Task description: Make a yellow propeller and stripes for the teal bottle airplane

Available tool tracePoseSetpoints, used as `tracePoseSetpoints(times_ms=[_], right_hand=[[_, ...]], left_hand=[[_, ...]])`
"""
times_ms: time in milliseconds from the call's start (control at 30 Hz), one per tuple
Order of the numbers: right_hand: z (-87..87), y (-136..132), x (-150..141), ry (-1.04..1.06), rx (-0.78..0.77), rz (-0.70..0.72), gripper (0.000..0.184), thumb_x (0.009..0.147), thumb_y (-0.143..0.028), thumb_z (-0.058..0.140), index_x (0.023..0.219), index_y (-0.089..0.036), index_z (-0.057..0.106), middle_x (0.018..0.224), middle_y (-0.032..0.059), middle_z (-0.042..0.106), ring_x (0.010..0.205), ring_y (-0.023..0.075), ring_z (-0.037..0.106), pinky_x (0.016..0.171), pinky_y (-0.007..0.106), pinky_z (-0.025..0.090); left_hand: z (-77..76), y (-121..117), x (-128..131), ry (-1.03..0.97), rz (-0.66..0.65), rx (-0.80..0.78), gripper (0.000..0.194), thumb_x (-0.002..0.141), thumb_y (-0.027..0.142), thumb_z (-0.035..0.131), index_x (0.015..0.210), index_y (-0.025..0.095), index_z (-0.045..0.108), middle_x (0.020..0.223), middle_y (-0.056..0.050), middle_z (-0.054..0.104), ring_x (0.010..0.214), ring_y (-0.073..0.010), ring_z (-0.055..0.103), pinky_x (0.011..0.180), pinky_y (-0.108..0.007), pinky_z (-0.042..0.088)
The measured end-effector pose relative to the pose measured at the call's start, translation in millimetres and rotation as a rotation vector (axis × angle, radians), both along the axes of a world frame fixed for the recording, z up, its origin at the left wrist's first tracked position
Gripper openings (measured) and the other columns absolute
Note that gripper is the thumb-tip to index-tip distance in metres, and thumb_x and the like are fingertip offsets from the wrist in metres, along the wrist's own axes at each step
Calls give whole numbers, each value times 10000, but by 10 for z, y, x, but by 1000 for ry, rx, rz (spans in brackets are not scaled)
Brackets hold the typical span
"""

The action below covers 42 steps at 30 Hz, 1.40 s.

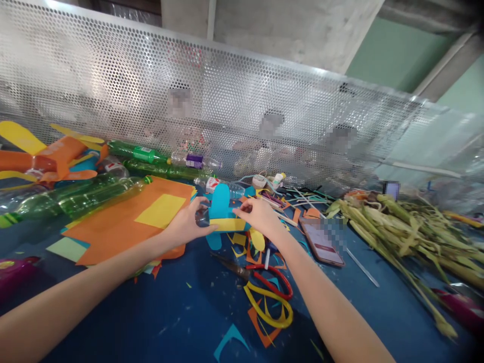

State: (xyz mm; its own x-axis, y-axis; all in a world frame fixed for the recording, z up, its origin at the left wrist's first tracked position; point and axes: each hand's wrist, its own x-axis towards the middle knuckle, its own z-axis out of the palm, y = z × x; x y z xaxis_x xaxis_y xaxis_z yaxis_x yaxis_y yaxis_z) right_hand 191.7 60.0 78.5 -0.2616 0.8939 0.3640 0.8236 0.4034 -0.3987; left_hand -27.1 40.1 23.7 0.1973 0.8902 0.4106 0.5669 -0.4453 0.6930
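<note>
– what's that behind the blue tabletop?
– a perforated metal sheet, slanting across, with a few people showing dimly in it. whether through it or reflected, i can't tell.
– and what's being handled?
– a blue-and-yellow paper piece, right between the two hands, above the tabletop. it has blue flaps and a yellow strip across it.
– how does the left hand have it?
– curved round the left end like a loose c, thumb against the yellow strip, the other fingers curled up behind.
– and the right hand?
– at the opposite end, thumb and fingertips drawn close together, pinching the edge.
– anything just beside them?
– orange paper left of the left hand, a yellow sheet on top. scissors lie between the forearms, one loop red, one yellow, among paper scraps.
– and to the right?
– a phone on the tabletop, near the right forearm, then a heap of stalks farther over. green bottles lie well off to the left.
</note>
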Motion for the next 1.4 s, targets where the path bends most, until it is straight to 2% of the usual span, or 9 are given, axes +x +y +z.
tracePoseSetpoints(times_ms=[67, 167, 300, 567, 833, 1000, 1133, 1267, 1400], right_hand=[[7, -1, 3, 2, 30, -8, 226, 696, -389, 655, 752, -171, 638, 723, 56, 677, 698, 205, 629, 611, 298, 462], [21, -3, 3, -6, 46, 25, 217, 698, -318, 674, 847, -163, 650, 795, 67, 686, 750, 207, 631, 665, 311, 469], [32, 0, 5, -17, 20, 88, 74, 724, -245, 658, 761, -182, 670, 753, 41, 696, 704, 177, 637, 657, 280, 470], [-3, 54, 15, -37, 71, 166, 51, 771, -203, 611, 732, -174, 624, 743, 34, 661, 702, 162, 599, 649, 259, 432], [-5, 79, 22, 20, 151, 133, 71, 860, -207, 491, 817, -175, 538, 744, 33, 658, 718, 164, 607, 656, 253, 427], [-4, 53, -10, 41, 210, 115, 54, 879, -212, 456, 874, -185, 502, 796, 44, 671, 777, 192, 617, 699, 282, 428], [16, 41, -15, 59, 238, 100, 66, 892, -223, 424, 903, -191, 481, 788, 46, 664, 736, 189, 627, 654, 282, 439], [91, 28, 30, 159, 189, 118, 78, 892, -210, 413, 887, -191, 488, 754, 31, 668, 684, 154, 642, 654, 268, 467], [180, -10, 130, 215, 2, 221, 116, 865, -213, 458, 894, -181, 565, 771, 36, 683, 691, 141, 650, 673, 261, 483]], left_hand=[[17, -10, -1, 10, -2, 12, 635, 625, 444, 692, 1140, 236, 385, 987, -63, 587, 780, -203, 594, 695, -328, 456], [36, -22, 2, 20, -11, 27, 629, 630, 442, 689, 1142, 235, 389, 982, -61, 594, 788, -206, 598, 711, -334, 453], [35, -29, 12, 21, -22, 6, 623, 631, 447, 689, 1135, 235, 389, 976, -55, 597, 763, -195, 600, 691, -323, 461], [26, 4, -18, -11, -10, -78, 639, 636, 477, 682, 1134, 226, 371, 947, -46, 568, 741, -174, 591, 656, -301, 483], [-43, 62, -54, -210, -64, -151, 567, 671, 412, 678, 1112, 215, 381, 859, -21, 541, 712, -146, 571, 619, -273, 484], [-58, 121, -80, -277, -82, -171, 580, 646, 375, 702, 1112, 201, 405, 914, -54, 580, 772, -180, 596, 673, -327, 497], [-40, 108, -82, -295, -114, -213, 577, 634, 364, 711, 1104, 203, 417, 919, -61, 599, 805, -204, 606, 689, -349, 501], [-38, 67, -51, -273, -173, -269, 607, 637, 374, 716, 1125, 223, 389, 896, -46, 599, 808, -211, 614, 677, -341, 504], [-41, 49, -17, -247, -222, -247, 589, 663, 387, 703, 1129, 238, 375, 894, -36, 591, 798, -202, 614, 660, -320, 500]])
